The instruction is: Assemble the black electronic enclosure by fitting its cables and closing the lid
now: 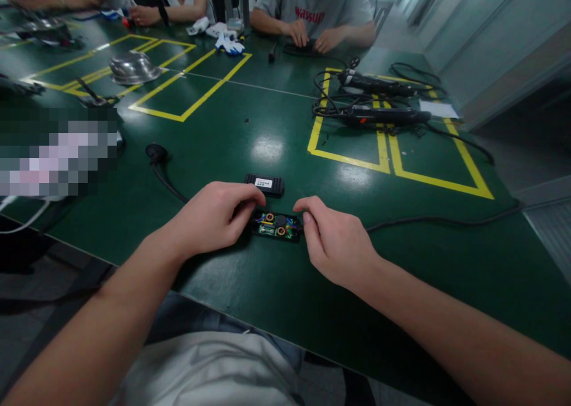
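An opened black case with a green circuit board [276, 225] lies on the green table in front of me. My left hand [223, 216] is at its left end, fingers curled together around something I cannot make out, near where a cable enters. At the right end, my right hand [335, 235] has its thumb and fingers bent close together; what they hold, if anything, is hidden. A black ribbed cover with a white label [264, 184] lies just beyond the case. The black plug [156, 153] rests to the left, and a black cable [437, 220] runs off to the right.
Black corded tools [383, 116] lie across yellow tape outlines at the right. A metal bowl [134, 67] sits at the back left, with white and blue gloves [228, 41] beyond it. People's hands work along the far side. The near table edge crosses below my arms.
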The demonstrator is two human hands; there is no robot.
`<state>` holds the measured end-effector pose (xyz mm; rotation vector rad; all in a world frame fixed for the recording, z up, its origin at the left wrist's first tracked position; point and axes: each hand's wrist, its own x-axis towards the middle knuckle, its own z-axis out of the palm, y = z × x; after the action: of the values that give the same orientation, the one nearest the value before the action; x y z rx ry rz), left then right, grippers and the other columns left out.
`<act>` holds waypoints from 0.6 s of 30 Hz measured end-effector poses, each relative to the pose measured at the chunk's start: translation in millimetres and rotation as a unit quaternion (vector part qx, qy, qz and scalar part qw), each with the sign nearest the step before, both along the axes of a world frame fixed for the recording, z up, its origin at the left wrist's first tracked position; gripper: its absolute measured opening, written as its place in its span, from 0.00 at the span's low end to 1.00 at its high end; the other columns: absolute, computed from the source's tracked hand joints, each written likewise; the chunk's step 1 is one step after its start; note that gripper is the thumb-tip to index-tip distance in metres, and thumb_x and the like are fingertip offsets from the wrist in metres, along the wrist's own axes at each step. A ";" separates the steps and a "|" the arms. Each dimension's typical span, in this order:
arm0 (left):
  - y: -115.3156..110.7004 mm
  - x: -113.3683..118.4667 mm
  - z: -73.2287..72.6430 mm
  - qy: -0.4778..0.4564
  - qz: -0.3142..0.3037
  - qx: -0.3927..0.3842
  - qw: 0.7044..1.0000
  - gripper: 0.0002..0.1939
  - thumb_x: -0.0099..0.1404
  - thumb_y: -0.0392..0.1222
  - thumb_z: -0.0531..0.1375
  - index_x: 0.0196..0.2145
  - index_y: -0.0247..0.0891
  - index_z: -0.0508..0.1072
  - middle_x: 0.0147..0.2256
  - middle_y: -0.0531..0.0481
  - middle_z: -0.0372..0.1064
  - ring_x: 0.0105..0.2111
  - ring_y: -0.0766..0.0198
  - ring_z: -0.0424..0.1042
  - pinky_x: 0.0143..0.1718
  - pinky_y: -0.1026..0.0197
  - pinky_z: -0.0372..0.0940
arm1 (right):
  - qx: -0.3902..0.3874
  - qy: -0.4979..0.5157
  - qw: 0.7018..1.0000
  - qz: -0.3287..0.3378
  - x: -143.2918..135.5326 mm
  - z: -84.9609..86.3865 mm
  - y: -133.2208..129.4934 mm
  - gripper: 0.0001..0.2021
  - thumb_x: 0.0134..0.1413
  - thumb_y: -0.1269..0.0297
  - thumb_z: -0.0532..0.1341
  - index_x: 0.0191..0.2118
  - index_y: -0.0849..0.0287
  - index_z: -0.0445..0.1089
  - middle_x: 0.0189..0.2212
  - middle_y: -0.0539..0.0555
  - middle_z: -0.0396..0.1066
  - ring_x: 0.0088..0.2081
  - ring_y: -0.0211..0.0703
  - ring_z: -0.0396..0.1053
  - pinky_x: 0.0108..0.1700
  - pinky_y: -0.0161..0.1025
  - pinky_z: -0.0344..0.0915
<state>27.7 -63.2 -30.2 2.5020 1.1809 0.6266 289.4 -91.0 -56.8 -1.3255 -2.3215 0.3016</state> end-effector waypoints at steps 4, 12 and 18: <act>1.1 0.8 -2.3 0.013 0.007 -0.002 1.000 0.14 0.73 0.37 0.54 0.43 0.37 0.82 0.31 0.50 0.79 0.26 0.64 0.73 0.33 0.61 0.64 | 0.013 0.004 1.000 0.002 -0.3 -2.7 1.3 0.14 0.74 0.68 0.50 0.52 0.55 0.72 0.34 0.55 0.80 0.33 0.50 0.76 0.36 0.44 0.62; 1.0 0.0 -2.6 0.035 0.012 0.003 0.999 0.14 0.74 0.38 0.55 0.45 0.38 0.81 0.39 0.46 0.79 0.35 0.59 0.76 0.39 0.57 0.69 | 0.047 -0.002 0.999 0.002 -3.0 -3.8 4.6 0.12 0.72 0.69 0.52 0.46 0.57 0.74 0.39 0.61 0.79 0.40 0.55 0.73 0.43 0.50 0.64; 3.8 1.3 -3.0 0.021 0.071 0.062 0.995 0.19 0.75 0.45 0.58 0.58 0.40 0.81 0.62 0.38 0.75 0.62 0.44 0.71 0.66 0.37 0.68 | 0.036 0.028 0.999 -0.004 -2.5 -4.6 5.6 0.13 0.71 0.69 0.52 0.48 0.59 0.74 0.37 0.60 0.78 0.39 0.55 0.73 0.42 0.49 0.62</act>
<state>29.0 -59.4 -33.3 2.5596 1.3854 0.7074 287.0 -85.4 -61.5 -1.2747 -2.2596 0.2460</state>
